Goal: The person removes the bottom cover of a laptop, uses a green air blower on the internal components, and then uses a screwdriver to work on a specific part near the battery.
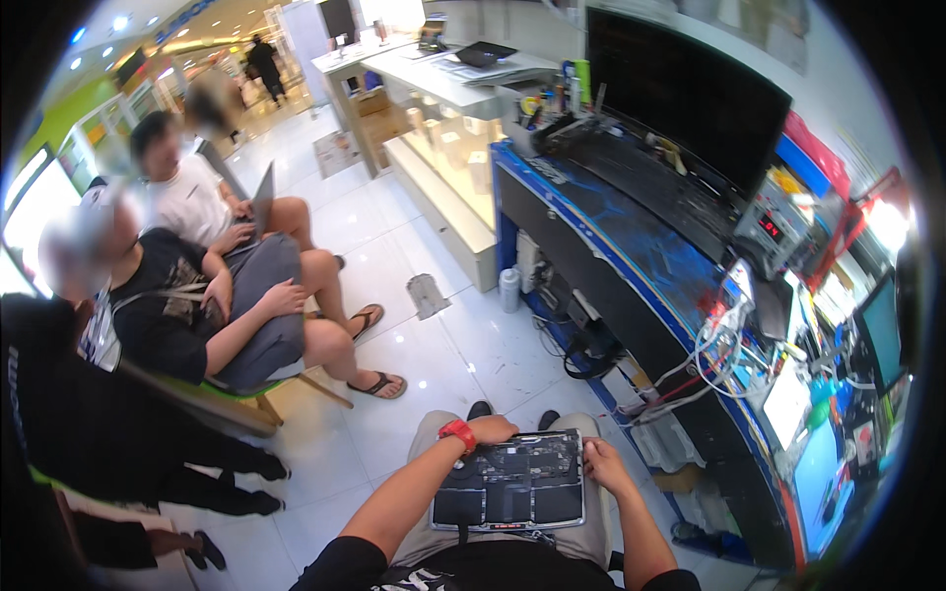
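An opened-up laptop base [507, 481] rests across my lap, its inside facing up. Black battery cells fill its near half, and a dark circuit board runs along the far half. My left hand [491, 429], with a red watch [458, 434] on the wrist, grips the far left edge of the base with fingers curled over it. At the right edge, my right hand [603, 463] holds the rim, thumb on top; its other fingers are partly hidden underneath.
A blue-edged workbench [631, 227] stands on my right, with a large monitor [690, 94], a power supply [774, 225] and tangled cables. On the left sit several people, one with a laptop [261, 202]. A white bottle [508, 291] stands on the tiled floor by the bench.
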`<state>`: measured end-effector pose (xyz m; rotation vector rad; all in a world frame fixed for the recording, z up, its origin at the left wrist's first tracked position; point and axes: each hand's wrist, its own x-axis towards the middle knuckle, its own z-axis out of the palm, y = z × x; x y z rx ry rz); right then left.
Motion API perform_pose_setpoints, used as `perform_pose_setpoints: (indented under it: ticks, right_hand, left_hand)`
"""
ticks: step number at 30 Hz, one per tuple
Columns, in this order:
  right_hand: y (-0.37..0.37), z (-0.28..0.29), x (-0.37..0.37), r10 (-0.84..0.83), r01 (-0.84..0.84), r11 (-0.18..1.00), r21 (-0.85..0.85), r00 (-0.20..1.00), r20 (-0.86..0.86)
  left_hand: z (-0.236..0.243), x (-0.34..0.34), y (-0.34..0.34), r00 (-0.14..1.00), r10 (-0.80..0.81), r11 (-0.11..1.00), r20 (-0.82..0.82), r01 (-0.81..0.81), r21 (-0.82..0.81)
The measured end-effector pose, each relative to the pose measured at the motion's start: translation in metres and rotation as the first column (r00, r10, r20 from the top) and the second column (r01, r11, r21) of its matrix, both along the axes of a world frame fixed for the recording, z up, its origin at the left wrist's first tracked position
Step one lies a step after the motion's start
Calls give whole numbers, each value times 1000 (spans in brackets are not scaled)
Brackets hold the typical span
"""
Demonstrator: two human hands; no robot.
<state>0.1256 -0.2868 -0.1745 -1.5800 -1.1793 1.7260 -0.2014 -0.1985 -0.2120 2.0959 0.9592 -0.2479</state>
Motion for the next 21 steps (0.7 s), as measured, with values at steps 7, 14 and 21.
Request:
perform_pose_setpoints:
  ticks: [7, 14, 21]
  right_hand:
    - [-8, -9, 22, 22, -23, 1000, 22, 1000, 21]
    - [-18, -3, 25, 84, -118, 987, 109, 957, 277]
    - [-15, -18, 32, -6, -27, 987, 161, 980, 200]
  left_hand:
    - [17, 21, -11, 992, 123, 985, 12, -121, -121]
    - [-1, 36, -15, 962, 268, 922, -50, -271, -275]
    - [4, 45, -12, 944, 313, 903, -104, -330, -275]
